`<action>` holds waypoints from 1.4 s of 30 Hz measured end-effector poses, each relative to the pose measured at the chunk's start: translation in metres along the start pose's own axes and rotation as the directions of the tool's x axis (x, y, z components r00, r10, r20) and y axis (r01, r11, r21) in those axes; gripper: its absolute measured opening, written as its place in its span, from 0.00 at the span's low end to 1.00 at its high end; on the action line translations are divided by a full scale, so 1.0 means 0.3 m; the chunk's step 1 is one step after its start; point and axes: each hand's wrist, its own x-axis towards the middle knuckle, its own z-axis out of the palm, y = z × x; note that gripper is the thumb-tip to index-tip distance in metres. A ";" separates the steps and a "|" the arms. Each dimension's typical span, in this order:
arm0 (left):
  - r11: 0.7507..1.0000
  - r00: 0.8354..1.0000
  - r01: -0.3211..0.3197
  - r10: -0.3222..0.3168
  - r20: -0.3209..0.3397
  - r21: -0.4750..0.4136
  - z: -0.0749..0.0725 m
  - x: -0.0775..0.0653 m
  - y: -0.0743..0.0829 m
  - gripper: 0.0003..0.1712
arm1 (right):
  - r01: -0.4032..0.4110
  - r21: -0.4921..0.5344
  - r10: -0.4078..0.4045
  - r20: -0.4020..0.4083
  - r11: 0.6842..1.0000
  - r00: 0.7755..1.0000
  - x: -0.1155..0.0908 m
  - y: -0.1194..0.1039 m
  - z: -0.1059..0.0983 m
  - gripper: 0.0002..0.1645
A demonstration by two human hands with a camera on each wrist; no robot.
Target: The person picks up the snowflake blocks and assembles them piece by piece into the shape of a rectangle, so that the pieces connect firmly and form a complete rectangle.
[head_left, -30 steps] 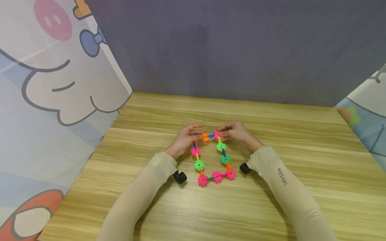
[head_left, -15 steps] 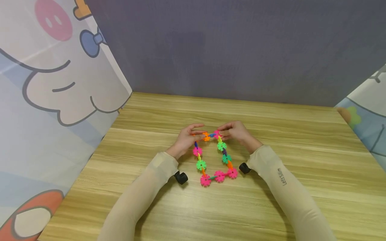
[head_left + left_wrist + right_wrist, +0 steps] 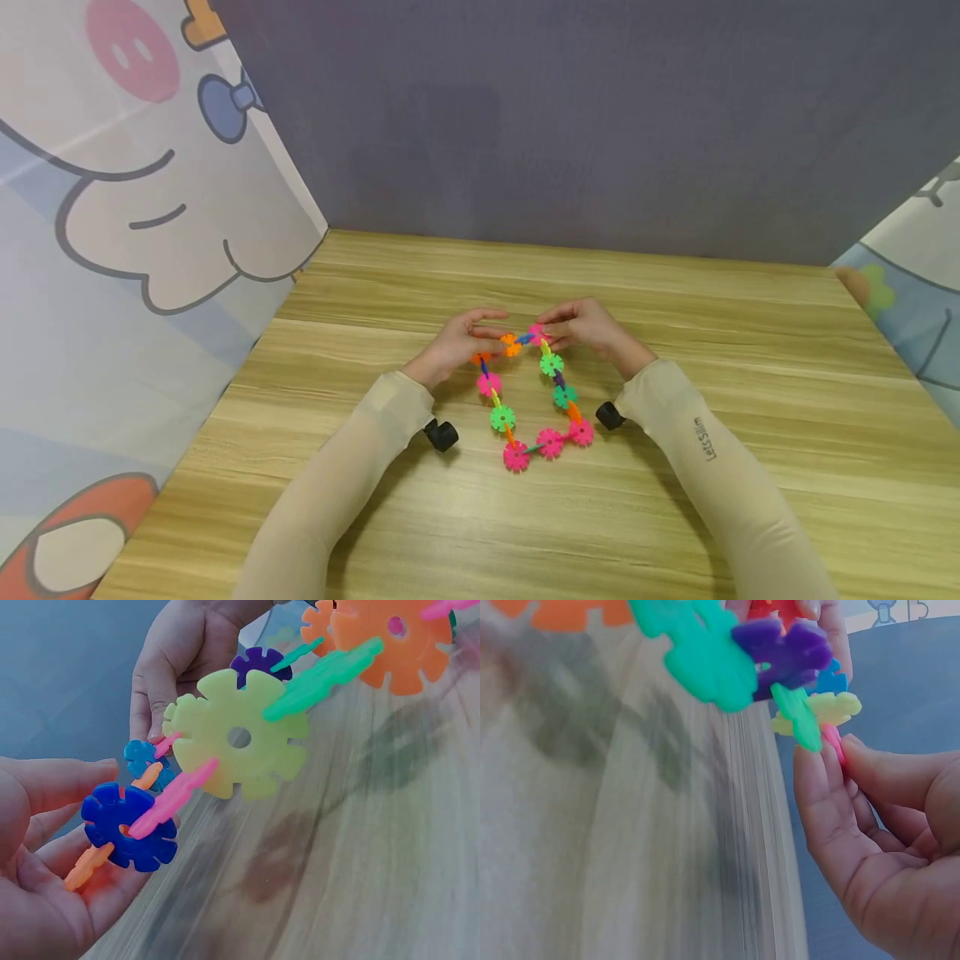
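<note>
Notched plastic snowflake discs are joined into a four-sided loop held above the table in the head view, with a pink disc (image 3: 511,461) at its near left corner. My left hand (image 3: 450,346) pinches an orange snowflake disc (image 3: 512,341) on the far side; another orange disc (image 3: 480,359) sits under its fingers. A blue disc (image 3: 105,814) hangs in front of those fingers in the left wrist view. My right hand (image 3: 591,327) pinches a pink snowflake disc (image 3: 535,332) at the far right corner, seen edge-on between thumb and fingers in the right wrist view.
Below the loop spreads a wood-grain table (image 3: 750,350). A dark grey panel (image 3: 600,125) stands along its far edge, and a cartoon-printed sheet (image 3: 135,275) rises at the left. A black wrist camera (image 3: 441,435) sits under the left sleeve.
My left hand has drawn slightly left and nearer, and the orange disc at its fingertips has turned. The loop's near side has shifted a little right. My right hand has barely moved.
</note>
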 end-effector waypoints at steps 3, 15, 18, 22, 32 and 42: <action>1.000 1.000 -0.001 0.001 0.003 0.010 -0.004 -0.003 0.006 0.30 | 0.003 0.004 -0.003 0.021 1.000 1.000 -0.006 0.001 -0.007 0.21; 0.996 0.998 -0.048 0.044 -0.047 -0.078 -0.031 -0.014 0.017 0.30 | 0.035 0.017 -0.036 0.108 0.999 0.993 -0.066 0.043 -0.067 0.27; 0.988 0.996 -0.076 0.069 -0.062 -0.134 -0.031 -0.017 0.021 0.30 | 0.039 0.028 -0.042 0.134 0.999 0.990 -0.082 0.063 -0.077 0.29; 0.977 0.990 -0.117 0.101 -0.099 -0.181 -0.030 -0.018 0.024 0.30 | 0.029 0.051 -0.037 0.165 0.998 0.986 -0.103 0.088 -0.088 0.31; 0.955 0.971 -0.180 0.134 -0.198 -0.236 -0.030 -0.017 0.030 0.30 | 0.026 0.090 -0.038 0.133 0.996 0.990 -0.165 0.118 -0.110 0.35; 0.916 0.936 -0.255 0.153 -0.316 -0.311 -0.020 -0.014 0.039 0.29 | 0.141 0.306 -0.171 0.072 0.942 0.983 -0.202 0.148 -0.087 0.40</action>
